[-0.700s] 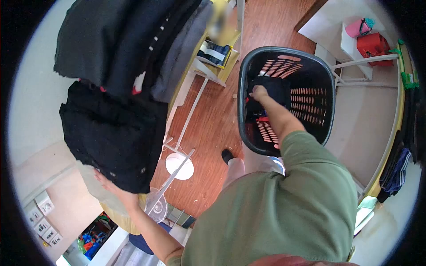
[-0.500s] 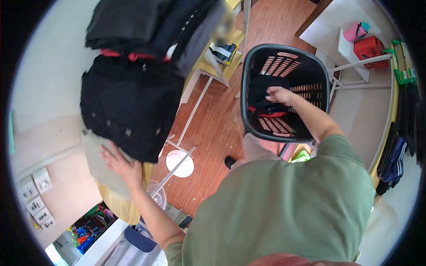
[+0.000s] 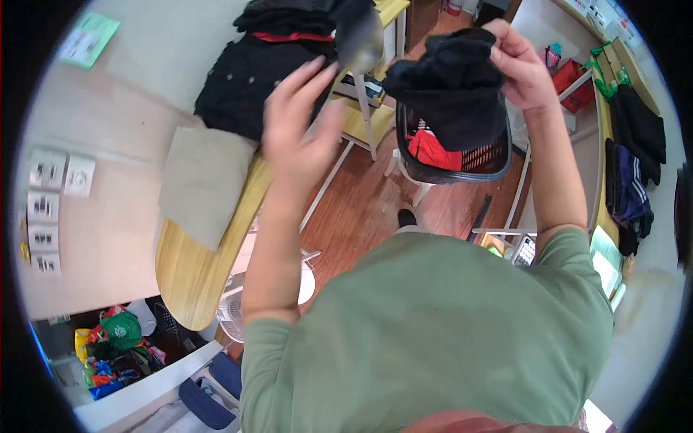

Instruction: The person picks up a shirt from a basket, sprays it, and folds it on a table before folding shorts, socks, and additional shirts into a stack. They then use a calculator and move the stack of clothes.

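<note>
My right hand [image 3: 521, 66] pinches a black garment [image 3: 462, 90] by its upper right corner and holds it up over the black laundry basket [image 3: 462, 175]. The cloth hangs bunched and hides much of the basket's opening. Red cloth [image 3: 433, 150] shows inside the basket. My left hand [image 3: 299, 119] is raised with fingers spread, blurred by motion and empty. It hovers in front of a stack of dark folded clothes [image 3: 245, 83] on the wooden shelf table [image 3: 184, 278]. A folded beige cloth [image 3: 206, 180] lies at that table's near end.
A white fan [image 3: 231, 314] stands under the table's rounded end. More dark clothes [image 3: 635, 144] lie along the right-hand shelf. Colourful items [image 3: 119, 339] fill a bin at lower left. The basket rests on a white stool [image 3: 415, 184].
My right hand has come up out of the basket with the black garment. My left hand has left the beige cloth and moved right, and the view has shifted.
</note>
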Demonstrator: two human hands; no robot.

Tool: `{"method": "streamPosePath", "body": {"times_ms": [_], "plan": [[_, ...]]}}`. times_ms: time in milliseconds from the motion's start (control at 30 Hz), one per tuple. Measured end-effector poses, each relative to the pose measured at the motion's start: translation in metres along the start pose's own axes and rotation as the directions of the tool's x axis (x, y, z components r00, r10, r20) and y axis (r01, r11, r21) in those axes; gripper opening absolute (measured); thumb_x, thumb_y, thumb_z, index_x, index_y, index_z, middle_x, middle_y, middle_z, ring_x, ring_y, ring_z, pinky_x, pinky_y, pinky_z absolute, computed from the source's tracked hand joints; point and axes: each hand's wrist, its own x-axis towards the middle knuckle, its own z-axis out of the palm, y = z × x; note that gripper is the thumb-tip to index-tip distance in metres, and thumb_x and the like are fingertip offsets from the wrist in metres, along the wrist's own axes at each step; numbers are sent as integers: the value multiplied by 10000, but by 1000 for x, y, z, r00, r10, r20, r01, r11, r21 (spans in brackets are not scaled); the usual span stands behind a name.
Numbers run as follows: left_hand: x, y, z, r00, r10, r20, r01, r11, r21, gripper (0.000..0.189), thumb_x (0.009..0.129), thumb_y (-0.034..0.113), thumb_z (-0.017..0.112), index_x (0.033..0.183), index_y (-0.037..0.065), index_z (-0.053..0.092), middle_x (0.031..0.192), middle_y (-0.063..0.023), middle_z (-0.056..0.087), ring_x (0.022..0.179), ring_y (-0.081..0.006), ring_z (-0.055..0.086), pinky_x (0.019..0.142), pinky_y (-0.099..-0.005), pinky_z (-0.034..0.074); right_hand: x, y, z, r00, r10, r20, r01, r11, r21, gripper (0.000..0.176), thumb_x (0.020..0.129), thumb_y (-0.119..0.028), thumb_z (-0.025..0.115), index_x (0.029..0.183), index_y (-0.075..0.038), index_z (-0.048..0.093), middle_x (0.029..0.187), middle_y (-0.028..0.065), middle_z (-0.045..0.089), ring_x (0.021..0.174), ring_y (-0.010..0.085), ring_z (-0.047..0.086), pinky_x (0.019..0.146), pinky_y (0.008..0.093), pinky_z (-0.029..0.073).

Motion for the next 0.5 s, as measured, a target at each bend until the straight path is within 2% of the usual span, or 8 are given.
{"method": "streamPosePath", "body": {"times_ms": [100,133,200,233,267,400,467,500], "plan": [[25,27,38,985,134,104,-126,989,-80,887,705,304,860,1426,29,423,1400,-204,478,1302,-357,436,1125,-417,307,13,-74,81,990,-142,-5,138,971,-196,182,928,-174,664,1059,-48,644,929,31,683,837,117,641,750,245,501],[15,34,41,967,-56,248,55,998,12,726,781,281,822,1363,0,492,1292,-180,572,1201,-298,534,1062,-383,394,17,-100,115,966,-244,-82,213,938,-275,168,905,-193,708,958,-35,683,820,24,694,726,100,641,654,218,501],[21,25,21,723,-274,634,597,709,-375,530,838,227,785,1254,-27,577,1117,-106,659,1041,-202,609,949,-328,476,22,-134,130,933,-303,-194,107,748,-655,192,939,-218,676,875,-37,664,740,-11,633,638,81,559,600,230,456],[22,26,-2,803,-221,554,459,822,-337,375,846,154,770,1142,-31,633,1003,-25,683,913,-120,621,851,-268,501,23,-136,124,902,-340,-266,114,782,-612,184,938,-215,677,876,-43,660,747,-13,630,649,84,557,609,230,451],[17,32,-28,754,-315,576,602,681,-416,334,837,141,773,1107,-7,643,1007,-33,679,917,-113,620,829,-274,499,21,-138,115,863,-375,-337,129,810,-572,175,938,-212,679,877,-49,657,754,-14,626,660,87,554,619,229,446],[9,28,-99,788,-450,420,610,482,-629,207,881,163,725,1030,33,664,907,-36,684,794,-118,643,705,-262,521,-5,-103,88,875,-225,-429,9,893,-451,239,927,-272,688,941,-35,667,868,28,666,790,160,607,722,303,487],[16,44,-108,753,-521,402,632,402,-663,199,904,176,701,1037,32,664,906,-38,684,796,-118,642,702,-266,524,-20,-103,134,873,-235,-428,-326,370,-870,268,911,-287,701,981,-30,677,974,86,694,849,242,643,779,351,506],[22,53,-110,736,-554,390,636,366,-679,197,915,182,689,1040,32,664,905,-38,685,798,-117,641,701,-269,525,-26,-89,155,908,-314,-277,-157,360,-920,315,918,-288,686,1086,-30,622,977,108,692,867,242,662,785,337,516]]}}
